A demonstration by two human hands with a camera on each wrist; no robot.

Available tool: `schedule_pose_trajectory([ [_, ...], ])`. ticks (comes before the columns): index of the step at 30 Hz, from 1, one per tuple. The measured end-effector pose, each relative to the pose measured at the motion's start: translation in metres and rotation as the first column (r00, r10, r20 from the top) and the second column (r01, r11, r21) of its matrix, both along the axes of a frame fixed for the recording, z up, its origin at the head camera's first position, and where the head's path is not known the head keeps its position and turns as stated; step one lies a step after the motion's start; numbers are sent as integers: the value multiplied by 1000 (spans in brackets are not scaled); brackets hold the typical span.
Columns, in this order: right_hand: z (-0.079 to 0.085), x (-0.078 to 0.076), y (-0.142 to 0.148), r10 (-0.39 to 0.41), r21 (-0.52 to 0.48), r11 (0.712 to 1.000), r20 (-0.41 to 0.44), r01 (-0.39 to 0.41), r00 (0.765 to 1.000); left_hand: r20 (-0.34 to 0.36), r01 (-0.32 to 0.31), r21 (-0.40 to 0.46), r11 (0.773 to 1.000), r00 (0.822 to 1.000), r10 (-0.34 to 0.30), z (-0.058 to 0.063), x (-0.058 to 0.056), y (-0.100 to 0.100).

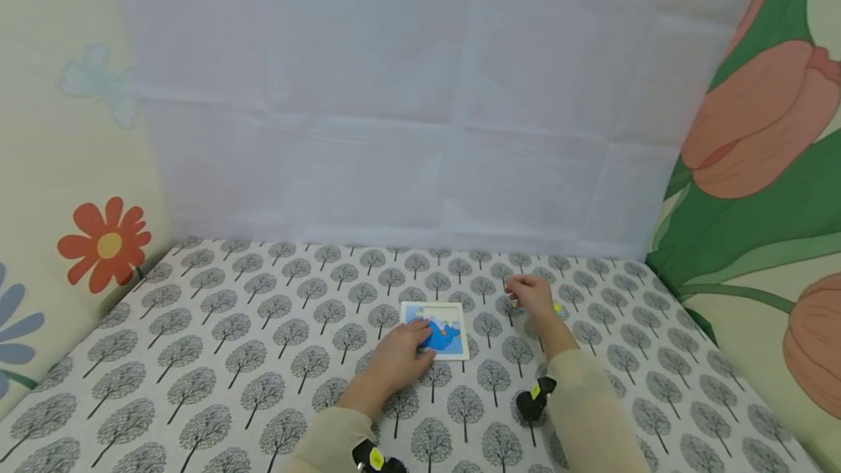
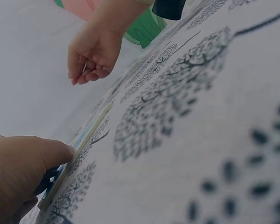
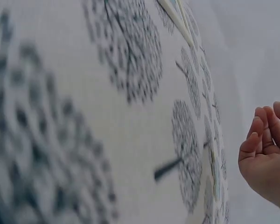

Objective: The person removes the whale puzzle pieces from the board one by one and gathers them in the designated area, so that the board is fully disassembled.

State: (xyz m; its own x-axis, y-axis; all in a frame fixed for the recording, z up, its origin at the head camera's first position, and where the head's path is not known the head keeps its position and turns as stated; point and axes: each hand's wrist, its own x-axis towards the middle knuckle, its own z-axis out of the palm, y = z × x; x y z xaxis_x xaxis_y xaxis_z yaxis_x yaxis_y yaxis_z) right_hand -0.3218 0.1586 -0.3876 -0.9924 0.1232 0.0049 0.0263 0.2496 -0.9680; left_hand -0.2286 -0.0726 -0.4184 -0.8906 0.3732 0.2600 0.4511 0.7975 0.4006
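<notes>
A small picture puzzle in a white frame (image 1: 465, 334) lies flat on the tablecloth, with a blue whale (image 1: 442, 341) and an orange patch in its picture. My left hand (image 1: 397, 356) rests over the puzzle's left side, fingers on the picture and thumb (image 2: 60, 151) by the near edge; part of the picture is hidden under it. My right hand (image 1: 534, 298) hovers to the right of the frame, its fingers loosely curled, and no object shows in it. Beneath that hand lie some small colourful pieces (image 1: 517, 308), partly covered by it.
The table wears a white cloth (image 1: 217, 356) printed with black trees. Behind it hangs a creased white sheet (image 1: 368, 108). Flower-patterned curtains (image 1: 755, 130) stand at both sides. A black wrist strap (image 1: 535, 400) with a yellow mark sits on each sleeve.
</notes>
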Motion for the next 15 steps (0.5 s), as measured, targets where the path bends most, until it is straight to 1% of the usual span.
schedule_pose_trajectory([
  [3, 1, 0, -11, 3, -22, 1000, 36, -2, 999, 0, 4, -10, 1000, 1000, -4, 1, -1, -1],
  [5, 1, 1, -18, 4, -33, 999, 44, -2, 999, -2, 12, -9, 1000, 1000, -12, 1, 0, -1],
  [10, -2, 2, -31, 34, -41, 999, 12, -33, 999, -18, 23, -26, 999, 1000, -23, 3, 1, -1],
  [12, -4, 4, -35, 70, -22, 997, -19, -70, 997, -16, 24, -39, 999, 1000, -25, 4, 2, -2],
  [15, -6, 6, -40, 113, -20, 993, -38, -113, 993, 6, 32, -45, 999, 999, -32, 7, 4, -2],
])
